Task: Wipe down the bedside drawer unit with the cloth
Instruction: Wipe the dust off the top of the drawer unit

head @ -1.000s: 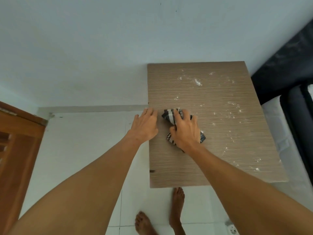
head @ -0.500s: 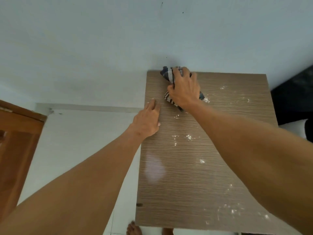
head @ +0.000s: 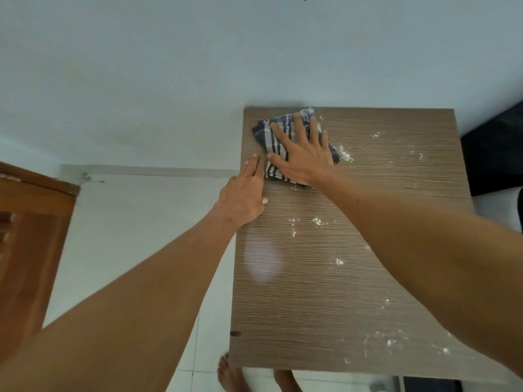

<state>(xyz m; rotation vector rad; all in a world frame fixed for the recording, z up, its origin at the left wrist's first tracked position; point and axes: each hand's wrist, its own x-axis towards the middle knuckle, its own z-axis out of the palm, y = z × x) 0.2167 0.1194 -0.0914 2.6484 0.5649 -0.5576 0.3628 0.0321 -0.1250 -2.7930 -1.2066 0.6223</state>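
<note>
The bedside drawer unit [head: 353, 278] shows only its top from above: a brown wood-grain panel with a pale glare patch near its left edge and white powder specks [head: 345, 157] scattered over the middle, the right side and the near right corner. Its far edge meets a plain pale wall [head: 169, 66]. To the left lies a white tiled floor [head: 127, 236] with a skirting strip [head: 147, 169] and an orange-brown wooden door [head: 31, 236]; a dark bed edge [head: 492, 154] sits at the right. Bare feet [head: 229, 374] show below the near edge. The striped cloth [head: 271, 131] lies at the far left corner of the top, under the right hand [head: 304, 157], whose grip is wide: fingers straight and spread, pressing flat on the fabric. The left hand [head: 243, 196] rests with straight fingers on the left edge, just beside the cloth, its grip loose and holding nothing. Half a second ago the right fingers were curled over a bunched cloth right at the far edge; now the cloth is spread flatter. A second ago it was nearer the person, midway along the left side. The left hand has stayed on that edge.
</note>
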